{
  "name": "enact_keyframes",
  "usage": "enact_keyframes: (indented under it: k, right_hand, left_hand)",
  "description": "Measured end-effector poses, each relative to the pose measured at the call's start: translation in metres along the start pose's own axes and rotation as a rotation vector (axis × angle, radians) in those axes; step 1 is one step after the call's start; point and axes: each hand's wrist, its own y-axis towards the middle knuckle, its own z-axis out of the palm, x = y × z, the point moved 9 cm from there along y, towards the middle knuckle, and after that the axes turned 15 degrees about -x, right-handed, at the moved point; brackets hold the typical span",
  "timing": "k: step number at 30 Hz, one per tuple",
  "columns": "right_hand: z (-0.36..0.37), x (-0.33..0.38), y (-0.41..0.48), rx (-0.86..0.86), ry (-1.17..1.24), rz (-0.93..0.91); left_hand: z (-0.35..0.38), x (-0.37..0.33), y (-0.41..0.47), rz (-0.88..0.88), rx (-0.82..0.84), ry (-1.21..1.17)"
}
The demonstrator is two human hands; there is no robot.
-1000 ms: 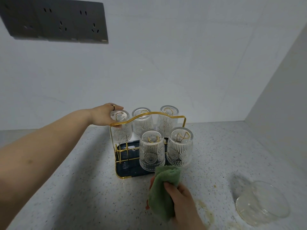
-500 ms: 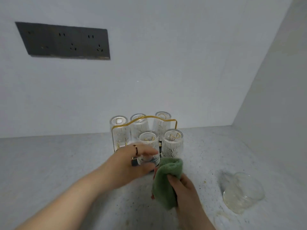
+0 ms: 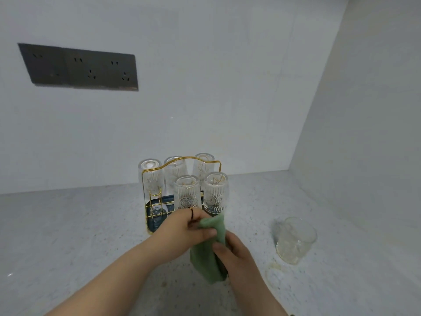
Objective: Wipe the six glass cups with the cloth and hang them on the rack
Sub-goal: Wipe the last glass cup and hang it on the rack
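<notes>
A gold wire rack (image 3: 181, 159) on a dark blue tray (image 3: 152, 212) stands near the back wall. Several ribbed glass cups hang upside down on it, among them a back left cup (image 3: 150, 179) and two front cups (image 3: 187, 192) (image 3: 215, 192). Both my hands hold a green cloth (image 3: 210, 249) just in front of the rack. My left hand (image 3: 189, 226) pinches its upper edge. My right hand (image 3: 237, 254) grips it lower down. One more clear glass cup (image 3: 295, 239) stands upright on the counter to the right.
The speckled grey counter (image 3: 79, 224) ends at a white back wall and a side wall on the right. A dark socket panel (image 3: 79, 68) is set in the back wall at the upper left. A yellowish stain (image 3: 273, 267) lies beside the upright cup.
My left hand left the back left cup on the rack, came back toward me and took hold of the cloth's upper edge. The view tilted up.
</notes>
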Motion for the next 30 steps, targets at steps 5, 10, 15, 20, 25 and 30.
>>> enact_keyframes:
  k: [5,10,15,20,25,30]
  right_hand:
    - [-0.003,-0.005,-0.011,0.025,0.165,0.065]
    - [-0.016,-0.009,-0.018,-0.008,0.264,0.052]
    - [-0.028,-0.011,-0.028,-0.065,0.676,0.150]
    - [-0.043,-0.024,-0.023,-0.074,0.803,0.241]
    - [-0.072,-0.043,-0.014,-0.150,0.811,0.376]
    - [-0.127,-0.052,-0.002,-0.238,0.732,0.463]
  left_hand:
    - [0.009,0.005,-0.003,-0.094,-0.010,-0.113]
    - [0.029,0.001,-0.006,-0.136,0.061,-0.262]
    - [0.056,-0.024,-0.010,0.025,0.125,-0.161]
    - [0.076,-0.033,-0.006,0.127,0.052,-0.018]
    - [0.112,-0.027,0.003,0.074,0.136,0.041]
    - [0.138,-0.016,0.013,-0.098,0.193,-0.133]
